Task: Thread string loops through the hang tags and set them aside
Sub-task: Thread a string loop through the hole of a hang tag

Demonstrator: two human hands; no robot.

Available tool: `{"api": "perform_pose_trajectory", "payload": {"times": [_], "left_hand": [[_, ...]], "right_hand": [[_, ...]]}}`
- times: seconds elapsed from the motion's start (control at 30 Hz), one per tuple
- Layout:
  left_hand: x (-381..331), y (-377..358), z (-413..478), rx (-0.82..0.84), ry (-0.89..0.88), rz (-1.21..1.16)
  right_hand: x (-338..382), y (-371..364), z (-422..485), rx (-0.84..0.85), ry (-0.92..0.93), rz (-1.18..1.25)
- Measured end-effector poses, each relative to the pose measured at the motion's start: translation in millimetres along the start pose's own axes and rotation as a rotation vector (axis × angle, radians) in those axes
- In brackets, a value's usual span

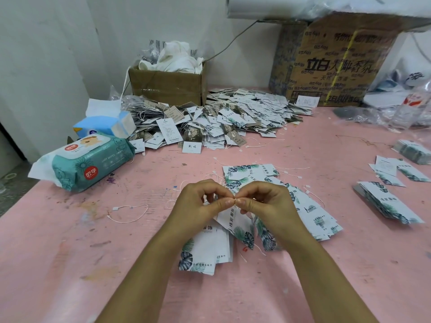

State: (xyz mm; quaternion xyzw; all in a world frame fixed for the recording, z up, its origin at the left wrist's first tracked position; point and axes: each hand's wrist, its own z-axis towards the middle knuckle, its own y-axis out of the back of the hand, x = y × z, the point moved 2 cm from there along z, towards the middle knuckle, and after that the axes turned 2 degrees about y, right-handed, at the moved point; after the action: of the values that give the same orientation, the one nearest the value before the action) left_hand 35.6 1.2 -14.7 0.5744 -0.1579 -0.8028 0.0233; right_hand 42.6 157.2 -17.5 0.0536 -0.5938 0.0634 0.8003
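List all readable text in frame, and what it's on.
"BABY WIPES": teal wipes pack.
"欧孕": red badge on that pack.
"立白": large carton; its other print is too blurred.
"HIGH END WORK CLOTHES": kraft tag in the pile, barely legible.
Leaf-print hang tags: characters too blurred.
White tag: fine print too small.

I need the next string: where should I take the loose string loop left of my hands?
Probably pinch its small white clasp from above: the string loop lies flat on the table, and the clasp looks its only stiff part.
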Motion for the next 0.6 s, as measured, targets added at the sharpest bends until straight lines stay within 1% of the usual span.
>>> {"api": "perform_pose_trajectory", "payload": {"times": [0.17, 0.37, 0.6], "left_hand": [[1.5, 1.9, 0.2, 0.062, 0.013, -0.014], [2.5, 2.4, 0.3, 0.082, 0.003, -0.010], [2.5, -0.1, -0.6, 0.044, -0.006, -0.024]], "right_hand": [[-1.1, -1.6, -0.2, 0.044, -0.006, 0.053], [-2.6, -2.4, 0.0, 0.075, -0.019, 0.085], [-0.4, -2.9, -0.3, 0.020, 0.008, 0.091]]}}
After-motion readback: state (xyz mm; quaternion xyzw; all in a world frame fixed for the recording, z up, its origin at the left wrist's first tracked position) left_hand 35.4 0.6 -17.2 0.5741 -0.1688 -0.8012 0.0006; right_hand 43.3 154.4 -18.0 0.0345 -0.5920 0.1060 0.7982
